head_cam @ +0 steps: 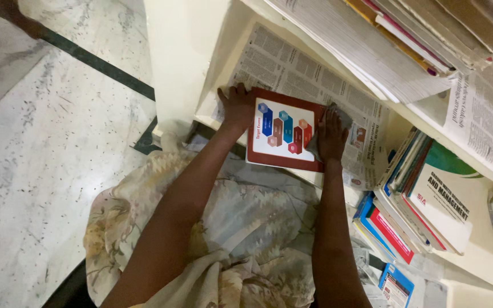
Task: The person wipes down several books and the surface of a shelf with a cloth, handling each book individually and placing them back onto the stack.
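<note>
A red-bordered book (283, 137) with a white cover and coloured hexagon shapes lies flat on a newspaper-lined shelf (292, 68). My left hand (236, 105) rests on the book's left edge, fingers spread over its top corner. At the book's right edge my right hand (332, 136) presses a grey cloth (340, 117) against the cover. Both forearms reach up from a floral-patterned garment at the bottom of the view.
A stack of books and papers (395, 40) fills the shelf above. Upright books (429, 194) stand to the right, with more lying flat below (396, 285). A speckled marble floor (41, 148) with a dark strip lies to the left.
</note>
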